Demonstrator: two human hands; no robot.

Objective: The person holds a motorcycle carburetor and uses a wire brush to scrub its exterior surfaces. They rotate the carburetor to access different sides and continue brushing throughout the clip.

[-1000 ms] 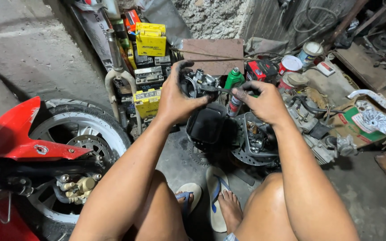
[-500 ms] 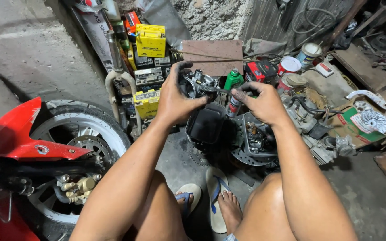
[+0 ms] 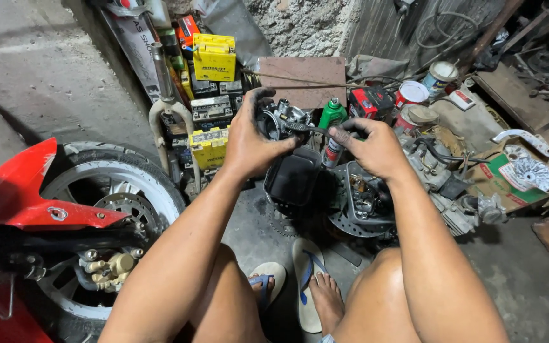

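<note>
While left hand (image 3: 249, 143) grips carburetor (image 3: 279, 118), right hand (image 3: 371, 147) pinches its hose (image 3: 316, 130)

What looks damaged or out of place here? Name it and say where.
Nothing spilled. The odd parts: a torn cardboard box lies ripped open on the right, and the left hand, holding the carburetor, has grease-blackened fingers. The right hand pinches its black hose.
</note>
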